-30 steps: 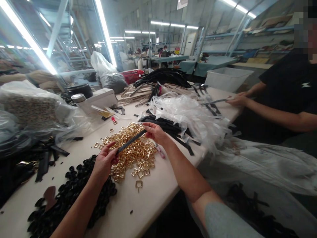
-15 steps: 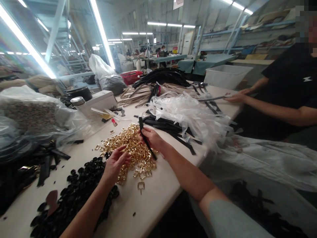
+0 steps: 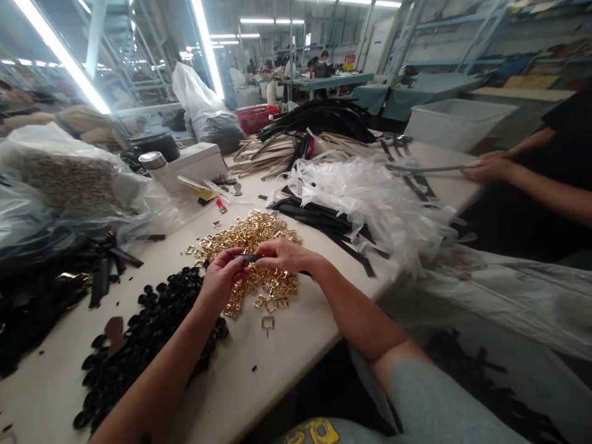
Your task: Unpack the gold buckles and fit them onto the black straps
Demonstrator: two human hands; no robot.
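Note:
My left hand and my right hand meet over a pile of gold metal buckles on the white table. Both pinch a thin black strap that runs between the fingertips, its far end hidden under my right hand. A heap of small black loops lies to the left of my left forearm. One gold buckle lies apart, close to the table's near edge.
Black straps and clear plastic strips lie beyond the buckles. A co-worker's hands hold a strap at the far right. At the left are plastic bags, a white box and a metal-lidded cup.
My right hand swung the black strap from a long diagonal hold down onto the buckle pile. My left hand let go of it, then pinched it again. The view dipped lower.

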